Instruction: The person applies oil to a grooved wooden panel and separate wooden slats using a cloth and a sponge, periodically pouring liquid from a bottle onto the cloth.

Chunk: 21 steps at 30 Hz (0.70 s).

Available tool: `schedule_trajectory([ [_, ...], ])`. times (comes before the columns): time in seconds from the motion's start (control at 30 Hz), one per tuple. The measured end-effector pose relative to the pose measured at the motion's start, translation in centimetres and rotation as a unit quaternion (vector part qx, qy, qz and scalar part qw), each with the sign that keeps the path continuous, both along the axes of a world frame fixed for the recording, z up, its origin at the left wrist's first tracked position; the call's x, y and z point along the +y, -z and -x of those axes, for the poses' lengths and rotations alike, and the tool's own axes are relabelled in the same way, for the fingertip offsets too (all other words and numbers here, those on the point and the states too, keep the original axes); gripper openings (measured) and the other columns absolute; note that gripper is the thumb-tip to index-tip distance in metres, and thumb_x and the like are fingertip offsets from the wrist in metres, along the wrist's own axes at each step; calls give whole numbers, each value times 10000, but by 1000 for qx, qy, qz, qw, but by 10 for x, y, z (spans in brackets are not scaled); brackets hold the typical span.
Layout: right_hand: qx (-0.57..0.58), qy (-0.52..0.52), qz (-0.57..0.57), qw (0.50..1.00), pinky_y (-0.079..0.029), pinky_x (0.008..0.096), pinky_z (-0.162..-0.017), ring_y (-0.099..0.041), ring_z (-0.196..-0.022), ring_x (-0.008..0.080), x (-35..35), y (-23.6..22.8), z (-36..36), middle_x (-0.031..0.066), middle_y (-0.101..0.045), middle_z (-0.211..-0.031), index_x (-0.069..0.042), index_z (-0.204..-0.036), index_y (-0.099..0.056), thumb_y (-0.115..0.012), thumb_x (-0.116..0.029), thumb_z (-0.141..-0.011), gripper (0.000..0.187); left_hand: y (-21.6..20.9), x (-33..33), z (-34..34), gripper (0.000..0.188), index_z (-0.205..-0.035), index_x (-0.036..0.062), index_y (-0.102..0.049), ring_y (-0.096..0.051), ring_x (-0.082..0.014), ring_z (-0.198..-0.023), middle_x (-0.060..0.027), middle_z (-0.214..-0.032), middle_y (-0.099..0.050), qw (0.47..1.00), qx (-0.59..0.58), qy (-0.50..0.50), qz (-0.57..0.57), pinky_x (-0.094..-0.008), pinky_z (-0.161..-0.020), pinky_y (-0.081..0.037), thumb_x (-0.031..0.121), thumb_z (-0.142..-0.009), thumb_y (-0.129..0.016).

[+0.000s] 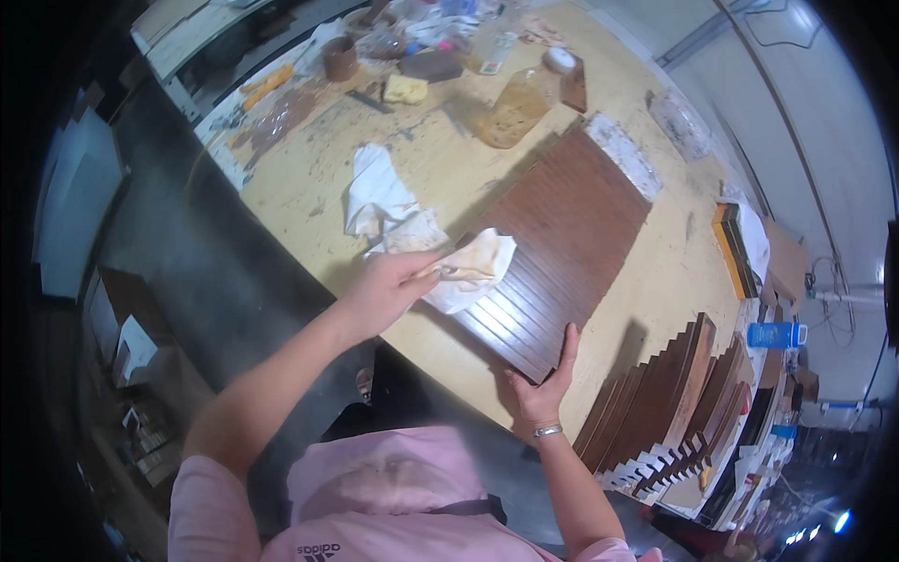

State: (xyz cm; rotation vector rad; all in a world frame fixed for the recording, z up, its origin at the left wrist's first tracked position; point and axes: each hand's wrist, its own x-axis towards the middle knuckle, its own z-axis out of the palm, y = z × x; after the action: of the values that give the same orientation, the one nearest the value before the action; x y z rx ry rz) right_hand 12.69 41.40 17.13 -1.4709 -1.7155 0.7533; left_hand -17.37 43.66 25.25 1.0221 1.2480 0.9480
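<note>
A brown wooden panel with long parallel grooves [562, 220] lies slantwise on the worktable, its near end shining under the light. My left hand [389, 286] pinches a stained white cloth [473, 267], which rests over the panel's left edge. At the panel's near corner is my right hand [546, 389], thumb and fingers spread around the corner and gripping it. Another crumpled white rag [379, 197] lies on the table just beyond my left hand. Under the panel's far end a white, stained block [623, 155] shows.
A large clear jar with a white cap [520, 108] stands beyond the panel. Near it lie a yellow sponge [405, 90], a brown cup [341, 58] and an orange tool [267, 86]. Stacked dark wooden strips [646, 403] fill the right side, with a blue bottle [775, 334] farther right.
</note>
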Motion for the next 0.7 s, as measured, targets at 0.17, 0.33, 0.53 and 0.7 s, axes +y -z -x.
schedule_trajectory([
  [0.17,27,-10,53,998,-328,442,-1169,-396,-1411,368,2,13,-10,242,-393,-1519,5,-1513,-323,-899,-263,-644,1076,6,-24,-96,363,-1210,107,-705,-610,-263,-1238,-70,-1276,-674,806,336,137,-468,-455,-1067,-454,69,-865,-600],
  [0.33,-20,0,9,1000,-319,436,-1178,-378,-1424,371,0,-1,-4,236,-367,-1539,-24,-1542,-282,-909,-215,-606,1143,36,-22,-45,364,-1208,145,-716,-619,-224,-1237,-44,-1256,-692,767,433,101,-463,-455,-1065,-452,103,-859,-619],
  [0.53,-56,1,-21,998,-253,435,-1225,-304,-1476,391,0,-3,-4,253,-305,-1582,-22,-1563,-242,-920,-184,-577,1208,20,-20,27,245,-1142,5,-679,-707,-288,-970,-169,-1123,-705,914,312,-144,-216,-371,-839,-563,7,-947,-531],
  [0.7,-48,-14,38,998,-269,443,-1208,-308,-1465,422,4,-6,-3,290,-273,-1587,-20,-1560,-238,-918,-204,-573,1213,5,-31,-77,248,-1047,93,-722,-674,-288,-1006,-120,-1019,-720,748,445,88,-485,-441,-907,-512,47,-851,-577],
])
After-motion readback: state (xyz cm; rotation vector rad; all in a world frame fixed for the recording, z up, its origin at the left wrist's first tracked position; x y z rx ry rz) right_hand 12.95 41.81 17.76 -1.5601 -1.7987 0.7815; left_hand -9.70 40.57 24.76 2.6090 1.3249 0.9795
